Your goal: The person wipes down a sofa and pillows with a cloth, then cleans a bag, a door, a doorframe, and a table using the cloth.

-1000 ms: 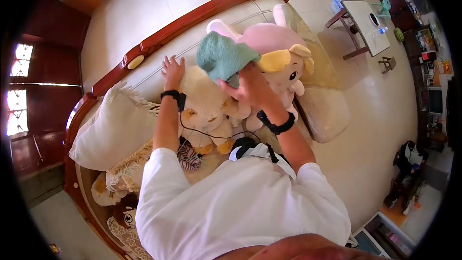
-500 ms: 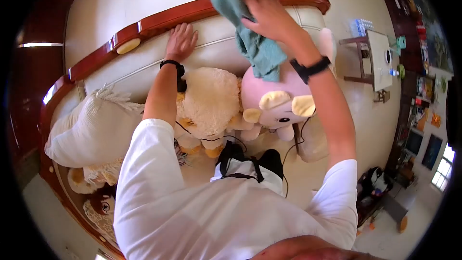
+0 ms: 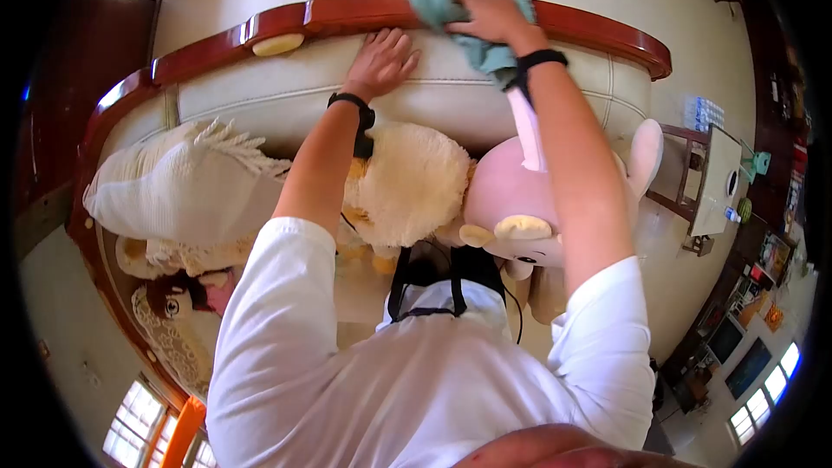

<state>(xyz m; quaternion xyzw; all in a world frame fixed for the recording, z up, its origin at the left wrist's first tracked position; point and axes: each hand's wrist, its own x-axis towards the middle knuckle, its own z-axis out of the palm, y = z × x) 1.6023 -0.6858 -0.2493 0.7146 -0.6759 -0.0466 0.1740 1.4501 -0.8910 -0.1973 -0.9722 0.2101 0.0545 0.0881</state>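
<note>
My right hand (image 3: pixel 492 14) is closed on a green cloth (image 3: pixel 438 0), pressed against the red-brown wooden top rail (image 3: pixel 360 13) of a sofa. Part of the cloth hangs down over the cream backrest (image 3: pixel 286 91). Fingers spread, my left hand (image 3: pixel 382 62) lies on the top of the backrest, just under the rail. Below it sits a fluffy cream plush toy (image 3: pixel 412 182). A pink plush toy (image 3: pixel 507 182) is under my right forearm, which hides part of it.
A white fringed cushion (image 3: pixel 173 186) and a brown-haired doll (image 3: pixel 178 295) lie on the left of the sofa. To the right stands a small table (image 3: pixel 715 182) with a bottle on it. A black cable (image 3: pixel 518 312) hangs near my legs.
The cloth has come down onto the rail with my right hand and looks more bunched. My left hand stays on the backrest. The whole view has shifted.
</note>
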